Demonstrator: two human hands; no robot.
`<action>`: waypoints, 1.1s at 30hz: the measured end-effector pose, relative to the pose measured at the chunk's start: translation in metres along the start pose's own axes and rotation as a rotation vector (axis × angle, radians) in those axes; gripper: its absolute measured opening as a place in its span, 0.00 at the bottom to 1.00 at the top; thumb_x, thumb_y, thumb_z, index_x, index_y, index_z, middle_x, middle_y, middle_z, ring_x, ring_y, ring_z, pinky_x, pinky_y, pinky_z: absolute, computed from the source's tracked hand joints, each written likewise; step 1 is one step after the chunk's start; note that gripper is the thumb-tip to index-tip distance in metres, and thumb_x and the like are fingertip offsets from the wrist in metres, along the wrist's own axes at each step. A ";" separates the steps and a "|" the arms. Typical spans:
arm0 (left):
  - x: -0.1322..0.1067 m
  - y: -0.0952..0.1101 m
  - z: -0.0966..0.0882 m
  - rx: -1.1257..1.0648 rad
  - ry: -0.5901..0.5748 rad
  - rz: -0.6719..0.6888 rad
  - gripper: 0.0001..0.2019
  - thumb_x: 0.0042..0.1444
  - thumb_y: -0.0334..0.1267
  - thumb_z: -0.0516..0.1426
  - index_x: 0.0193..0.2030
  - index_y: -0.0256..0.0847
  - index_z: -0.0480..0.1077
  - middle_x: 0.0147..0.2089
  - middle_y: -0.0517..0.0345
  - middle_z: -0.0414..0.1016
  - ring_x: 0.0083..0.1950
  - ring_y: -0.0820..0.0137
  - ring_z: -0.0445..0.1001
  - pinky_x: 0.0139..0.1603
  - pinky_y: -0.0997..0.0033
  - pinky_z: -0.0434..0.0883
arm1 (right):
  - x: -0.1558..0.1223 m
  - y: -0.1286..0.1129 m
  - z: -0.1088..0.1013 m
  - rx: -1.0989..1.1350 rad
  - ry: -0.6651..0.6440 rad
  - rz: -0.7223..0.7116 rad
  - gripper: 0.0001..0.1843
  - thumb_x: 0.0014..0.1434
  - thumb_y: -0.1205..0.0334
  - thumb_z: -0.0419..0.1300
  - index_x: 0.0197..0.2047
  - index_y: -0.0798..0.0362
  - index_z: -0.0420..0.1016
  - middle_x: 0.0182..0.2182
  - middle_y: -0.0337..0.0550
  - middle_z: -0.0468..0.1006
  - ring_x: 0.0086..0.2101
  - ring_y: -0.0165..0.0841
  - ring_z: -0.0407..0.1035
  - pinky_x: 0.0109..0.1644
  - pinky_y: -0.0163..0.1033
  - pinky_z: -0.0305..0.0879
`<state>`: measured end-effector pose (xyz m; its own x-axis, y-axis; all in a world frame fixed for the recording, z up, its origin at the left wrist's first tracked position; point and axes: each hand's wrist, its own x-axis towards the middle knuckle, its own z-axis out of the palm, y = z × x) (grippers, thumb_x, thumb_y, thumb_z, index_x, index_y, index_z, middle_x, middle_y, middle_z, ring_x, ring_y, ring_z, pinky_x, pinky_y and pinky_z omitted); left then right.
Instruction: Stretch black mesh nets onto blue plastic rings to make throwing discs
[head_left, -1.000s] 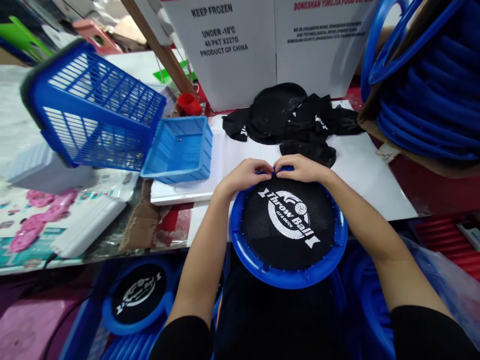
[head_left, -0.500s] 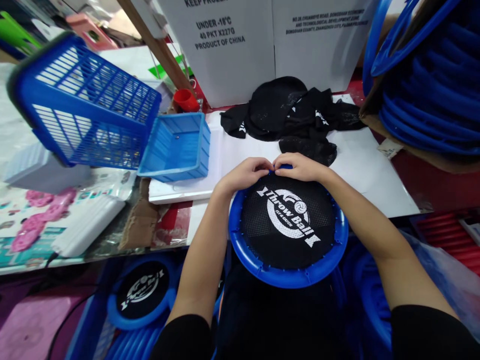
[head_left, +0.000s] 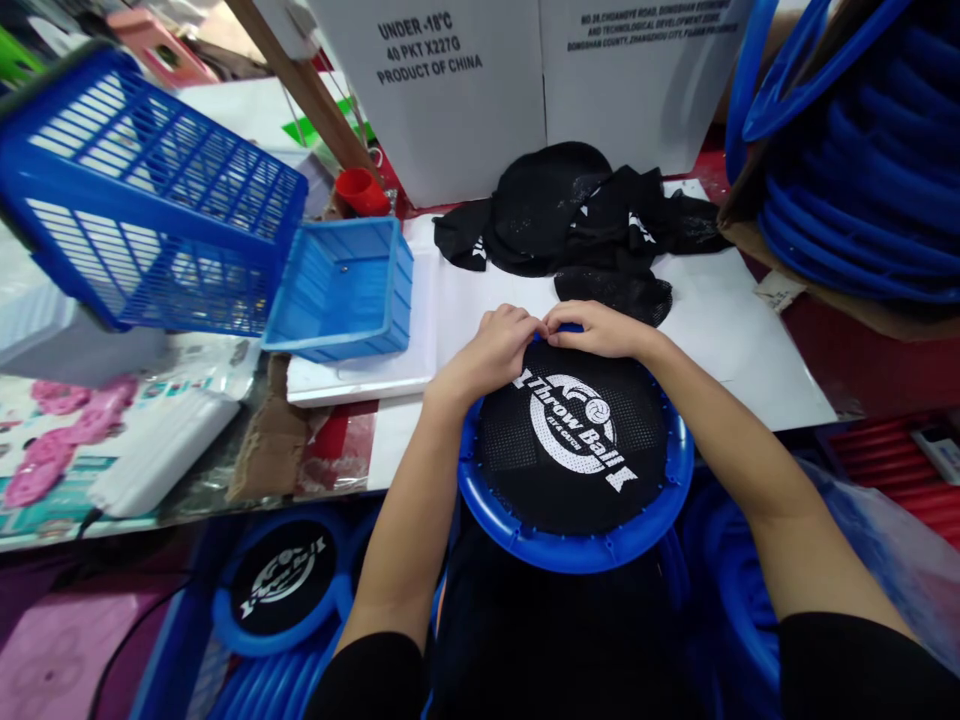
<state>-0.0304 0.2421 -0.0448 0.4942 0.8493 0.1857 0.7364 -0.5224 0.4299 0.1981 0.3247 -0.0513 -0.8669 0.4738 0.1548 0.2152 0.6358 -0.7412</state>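
A round throw-ball paddle, a blue plastic ring with black mesh printed "Throw Ball", rests tilted between my body and the table edge. At its far rim my left hand is closed, fingertips pinching the edge of the mesh at the ring. Right beside it my right hand is closed too, thumb and fingers pinching the same rim. The fingertips of both hands nearly touch, and what lies exactly under them is hidden. Beyond the hands is a pile of loose black mesh covers on the white board.
A light blue tray and a blue basket stand on the left, near a red cup. White cartons rise behind. A box of blue rings stands right. Below left lies another mesh-covered paddle.
My left hand has turned over slightly, its knuckles raised and wrist shifted toward the ring. The right hand keeps its pinch at the rim. The view has shifted a little.
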 end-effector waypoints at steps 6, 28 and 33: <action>-0.001 0.000 0.002 0.009 -0.008 -0.017 0.16 0.70 0.30 0.48 0.53 0.43 0.76 0.49 0.47 0.79 0.53 0.54 0.73 0.59 0.48 0.70 | 0.000 -0.002 -0.001 -0.010 -0.009 0.021 0.11 0.68 0.54 0.60 0.40 0.51 0.80 0.44 0.47 0.82 0.47 0.42 0.74 0.58 0.49 0.66; 0.005 -0.004 -0.005 -0.160 0.011 -0.077 0.09 0.63 0.34 0.56 0.39 0.40 0.79 0.43 0.51 0.80 0.50 0.59 0.76 0.59 0.53 0.73 | 0.000 0.003 0.001 -0.007 0.010 -0.004 0.11 0.67 0.53 0.61 0.41 0.50 0.80 0.45 0.48 0.83 0.47 0.43 0.75 0.58 0.50 0.68; 0.005 -0.009 -0.003 -0.270 0.040 -0.093 0.07 0.62 0.34 0.58 0.38 0.40 0.79 0.41 0.52 0.80 0.44 0.63 0.77 0.51 0.58 0.75 | 0.000 0.002 0.001 -0.010 0.012 0.003 0.11 0.67 0.53 0.61 0.41 0.50 0.80 0.45 0.47 0.84 0.47 0.42 0.75 0.57 0.49 0.68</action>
<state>-0.0361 0.2515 -0.0455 0.4081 0.8975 0.1670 0.6249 -0.4080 0.6656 0.1980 0.3253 -0.0536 -0.8609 0.4827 0.1607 0.2217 0.6403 -0.7354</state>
